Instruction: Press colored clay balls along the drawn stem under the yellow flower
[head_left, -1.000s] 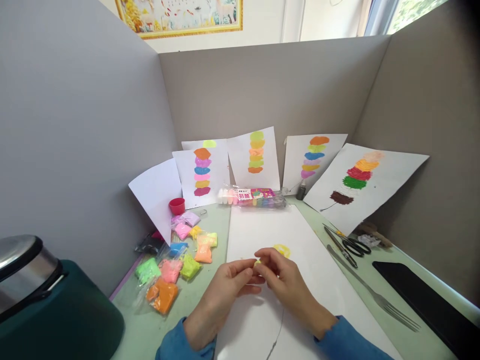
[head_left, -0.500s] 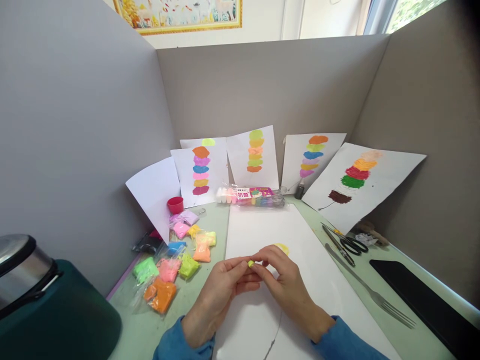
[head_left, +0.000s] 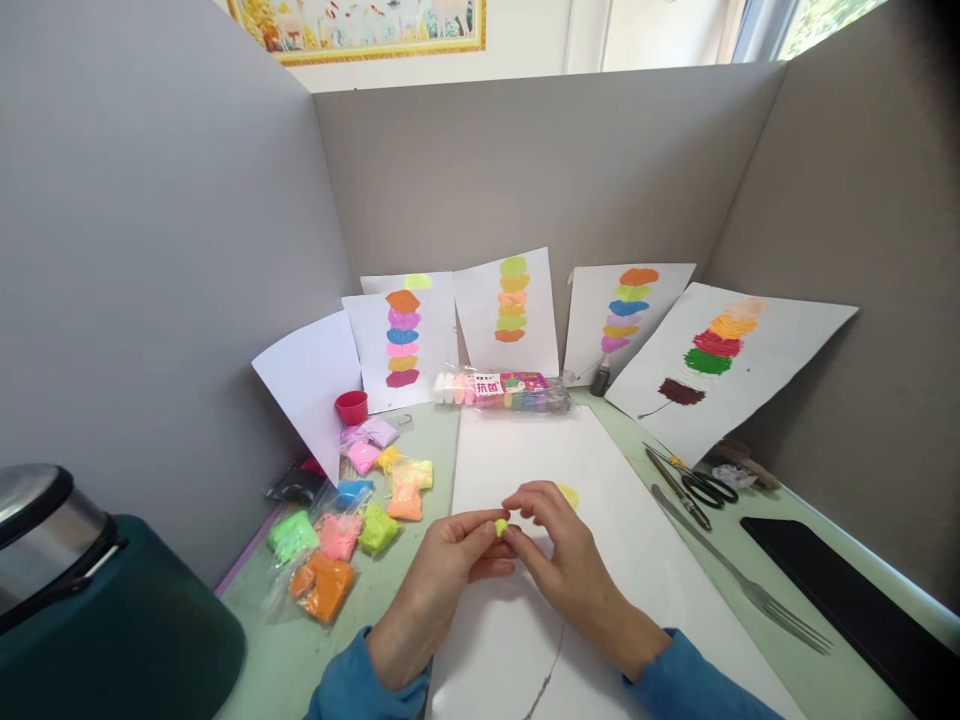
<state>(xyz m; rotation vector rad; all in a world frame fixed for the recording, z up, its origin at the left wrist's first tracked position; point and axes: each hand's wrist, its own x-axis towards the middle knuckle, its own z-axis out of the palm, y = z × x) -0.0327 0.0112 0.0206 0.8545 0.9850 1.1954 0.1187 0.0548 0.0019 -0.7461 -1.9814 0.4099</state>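
My left hand (head_left: 442, 570) and my right hand (head_left: 562, 560) meet over a white sheet of paper (head_left: 645, 570) on the table. Both pinch a small lump of yellow-green clay (head_left: 501, 525) between thumb and fingertips. Just beyond my right hand a yellow clay patch (head_left: 568, 495) is pressed onto the sheet. Blue sleeves cover both wrists.
Small bags of coloured clay (head_left: 352, 525) lie left of the sheet, with a red cup (head_left: 352, 407) behind them. A pack of clay sticks (head_left: 502, 390) lies at the sheet's far end. Scissors (head_left: 701, 488), a fork (head_left: 757, 590) and a black pad (head_left: 847, 600) lie to the right. Finished sheets (head_left: 510, 310) lean on the grey partition.
Both hands have stayed together on the clay lump, shifting slightly; the fingers of my right hand have lifted a little. The view has tilted slightly.
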